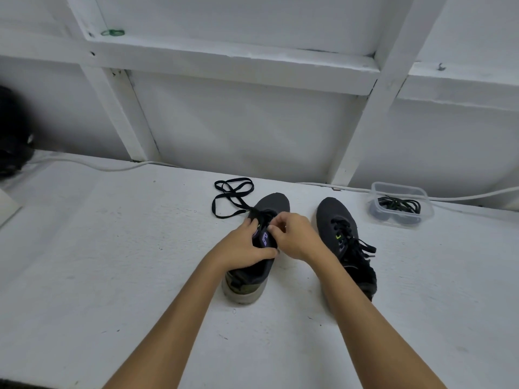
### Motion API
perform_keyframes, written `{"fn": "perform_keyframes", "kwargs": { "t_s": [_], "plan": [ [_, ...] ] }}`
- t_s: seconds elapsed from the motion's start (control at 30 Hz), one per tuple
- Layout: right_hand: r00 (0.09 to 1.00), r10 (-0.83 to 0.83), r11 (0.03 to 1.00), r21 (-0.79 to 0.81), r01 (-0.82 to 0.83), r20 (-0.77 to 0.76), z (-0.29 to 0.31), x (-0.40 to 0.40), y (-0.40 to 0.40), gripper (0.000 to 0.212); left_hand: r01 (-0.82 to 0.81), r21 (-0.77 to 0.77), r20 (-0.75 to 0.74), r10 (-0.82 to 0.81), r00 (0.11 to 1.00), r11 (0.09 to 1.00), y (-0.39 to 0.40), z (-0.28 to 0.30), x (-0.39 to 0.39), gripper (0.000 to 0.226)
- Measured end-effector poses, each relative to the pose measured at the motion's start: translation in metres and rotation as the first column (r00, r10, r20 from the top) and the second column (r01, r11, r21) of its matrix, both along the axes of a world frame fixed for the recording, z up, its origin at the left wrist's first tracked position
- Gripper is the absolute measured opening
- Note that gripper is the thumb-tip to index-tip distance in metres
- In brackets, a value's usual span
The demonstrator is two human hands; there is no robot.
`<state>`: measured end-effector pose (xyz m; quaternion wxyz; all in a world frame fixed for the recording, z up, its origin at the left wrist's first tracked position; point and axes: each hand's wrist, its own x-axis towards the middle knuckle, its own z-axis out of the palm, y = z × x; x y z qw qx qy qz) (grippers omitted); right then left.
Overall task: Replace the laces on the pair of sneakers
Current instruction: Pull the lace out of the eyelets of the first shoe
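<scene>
Left hand: grips the left sneaker round its tongue, thumb laid across the near side of the tongue, fingers curled over the far side.
Right hand: fingers bent, pinching at the lacing part of the same sneaker, just beside the left hand; the bit it pinches is too small to see well.
Left sneaker: dark grey, under both hands, toe pointing away from the person, heel near the wrists, standing on the white worktop.
Loose lace: black, runs out from the sneaker just past the left hand's fingers and lies in loops on the worktop, further away and a bit left of the hands.
Right sneaker: just right of the right hand, not touched, black laces in it with the ends hanging loose.
Clear box: far right of the right hand, near the wall, with a bundle of dark laces inside.
White cable: lies along the back of the worktop, well past both hands.
</scene>
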<state>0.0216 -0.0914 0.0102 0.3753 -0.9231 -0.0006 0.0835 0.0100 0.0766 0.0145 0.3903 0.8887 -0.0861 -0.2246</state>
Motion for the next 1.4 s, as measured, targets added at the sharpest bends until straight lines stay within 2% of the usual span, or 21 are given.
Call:
{"fn": "perform_keyframes", "kwargs": {
  "t_s": [0.13, 0.27, 0.37, 0.57, 0.67, 0.73, 0.83, 1.03, 1.1, 1.2, 1.3, 1.37, 1.4],
  "plan": [
    [0.996, 0.051, 0.998, -0.048, -0.047, 0.074, 0.006, 0.006, 0.0, 0.01, 0.005, 0.03, 0.009, -0.005, 1.0, 1.0, -0.002, 0.002, -0.001, 0.047],
    [0.995, -0.101, 0.983, 0.157, 0.097, 0.016, -0.001, 0.002, -0.003, 0.011, -0.003, 0.025, 0.028, 0.003, 1.0, 1.0, -0.002, 0.0, -0.002, 0.045],
    [0.989, -0.115, 0.962, 0.237, 0.134, -0.089, -0.008, -0.003, -0.007, 0.011, -0.006, 0.023, 0.04, 0.005, 0.999, 1.0, -0.002, -0.001, -0.002, 0.043],
    [0.996, -0.077, 0.993, 0.089, 0.072, 0.051, 0.001, -0.001, -0.001, 0.007, -0.011, -0.004, 0.046, 0.011, 0.999, 1.0, -0.001, 0.001, -0.003, 0.036],
    [0.979, -0.157, 0.981, 0.133, 0.14, 0.129, 0.004, 0.003, -0.002, 0.008, -0.006, -0.009, 0.051, 0.007, 0.999, 1.0, -0.001, 0.001, -0.003, 0.034],
    [0.977, -0.197, 0.965, 0.192, 0.18, 0.076, 0.001, 0.0, -0.001, 0.01, -0.003, -0.002, 0.051, 0.003, 0.999, 1.0, -0.001, 0.0, -0.003, 0.035],
    [0.974, -0.207, 0.935, 0.276, 0.225, -0.092, -0.002, -0.005, -0.001, 0.017, -0.004, 0.002, 0.051, 0.004, 0.999, 1.0, -0.001, 0.0, -0.003, 0.04],
    [0.992, -0.126, 0.977, 0.176, 0.12, 0.019, -0.005, -0.007, 0.001, 0.009, -0.012, 0.0, 0.048, 0.012, 0.999, 1.0, -0.001, -0.001, -0.003, 0.036],
    [0.971, -0.222, 0.957, 0.213, 0.199, 0.089, -0.003, -0.002, 0.0, 0.009, -0.009, -0.012, 0.037, 0.01, 0.999, 1.0, 0.0, -0.002, -0.003, 0.04],
    [0.897, -0.426, 0.863, 0.349, 0.364, 0.118, 0.001, 0.002, -0.003, 0.01, -0.001, -0.013, 0.037, 0.001, 0.999, 1.0, 0.001, -0.003, -0.002, 0.056],
    [0.921, -0.388, 0.852, 0.366, 0.374, -0.038, 0.003, -0.004, -0.001, 0.014, -0.006, 0.016, 0.041, 0.005, 0.999, 1.0, 0.0, -0.002, -0.002, 0.06],
    [0.943, -0.292, 0.886, 0.327, 0.329, -0.157, -0.001, -0.008, 0.001, 0.024, -0.005, 0.017, 0.05, 0.004, 0.999, 1.0, 0.0, -0.002, -0.002, 0.054],
    [0.953, -0.259, 0.907, 0.301, 0.295, -0.156, -0.005, -0.01, 0.002, 0.024, -0.003, 0.018, 0.054, 0.002, 0.999, 1.0, 0.0, -0.002, -0.002, 0.051]
  ]
}}
